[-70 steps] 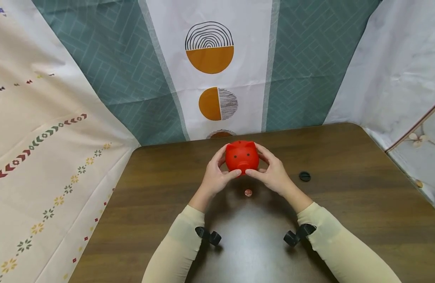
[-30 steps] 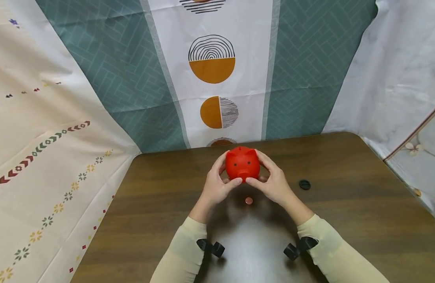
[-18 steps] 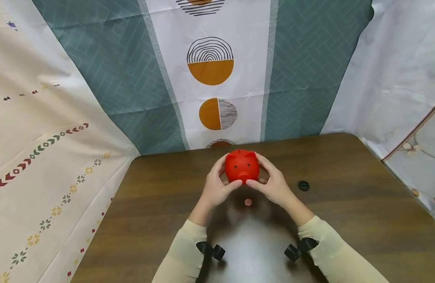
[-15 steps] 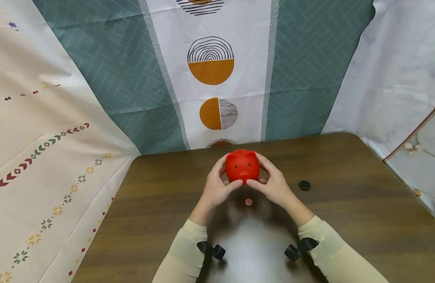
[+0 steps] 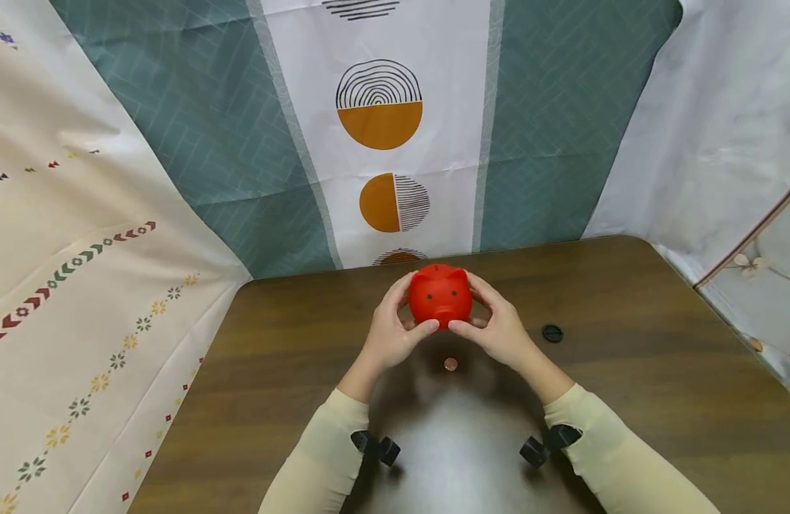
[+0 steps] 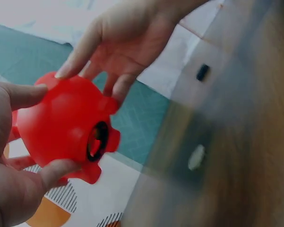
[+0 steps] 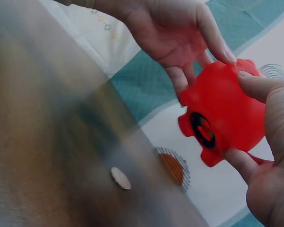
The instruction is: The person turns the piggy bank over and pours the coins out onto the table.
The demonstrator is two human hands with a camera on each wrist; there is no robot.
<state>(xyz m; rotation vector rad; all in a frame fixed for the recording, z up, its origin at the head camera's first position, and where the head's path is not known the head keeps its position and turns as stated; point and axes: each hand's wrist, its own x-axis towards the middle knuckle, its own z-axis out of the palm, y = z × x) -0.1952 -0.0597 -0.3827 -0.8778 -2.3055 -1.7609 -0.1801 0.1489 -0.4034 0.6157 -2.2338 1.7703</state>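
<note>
Both hands hold a red piggy bank [image 5: 441, 294] up over the table, its face and snout toward the head camera. My left hand [image 5: 393, 327] grips its left side and my right hand [image 5: 500, 328] its right side, both thumbs at the front below the snout. Through the wrist views the underside shows, with stubby feet and an uncovered round hole [image 6: 97, 141] with a black rim. A copper-coloured coin [image 5: 451, 364] lies flat on the table below the bank. Right of the right hand lies a round black plug [image 5: 552, 333] with a bar across it.
The brown wooden table [image 5: 292, 400] runs back to a hanging green and white patterned cloth [image 5: 395, 207]. A cream embroidered cloth [image 5: 112, 300] hangs on the left, a white one [image 5: 703, 164] on the right. Black wrist cameras sit on both sleeves.
The head view has shifted slightly. The piggy bank stays in both hands at about the same place, tipping a little. The coin and the black plug lie where they were.
</note>
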